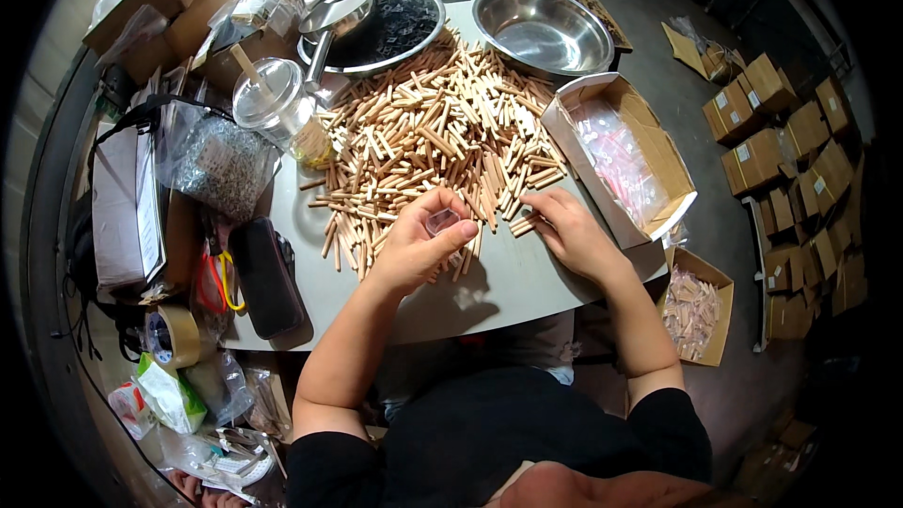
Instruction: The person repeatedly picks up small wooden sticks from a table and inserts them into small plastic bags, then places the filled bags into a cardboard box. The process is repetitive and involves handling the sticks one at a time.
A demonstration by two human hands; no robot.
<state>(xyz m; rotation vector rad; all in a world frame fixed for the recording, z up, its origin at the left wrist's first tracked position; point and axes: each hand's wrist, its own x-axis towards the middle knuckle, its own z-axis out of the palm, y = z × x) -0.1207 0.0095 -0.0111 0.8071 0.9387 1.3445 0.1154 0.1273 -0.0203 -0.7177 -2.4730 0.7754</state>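
Note:
A large heap of short wooden dowels (pixel 423 132) spreads over the grey-white table (pixel 423 315). My left hand (pixel 419 245) is closed around a small clear plastic bag (pixel 442 221), its opening turned up between thumb and fingers, at the near edge of the heap. To the right, my right hand (pixel 576 237) has its thumb and fingertips pinched on a few dowels (pixel 523 223) lying at the heap's lower right side. The fingers partly cover these dowels.
Behind the heap are a metal bowl of dark pieces (pixel 400 28) and a shiny metal basin (pixel 544 33). An open carton of clear bags (pixel 616 165) stands right. A plastic cup (pixel 273 103) and a phone (pixel 266 277) lie left. A box of dowels (pixel 694 315) sits lower right.

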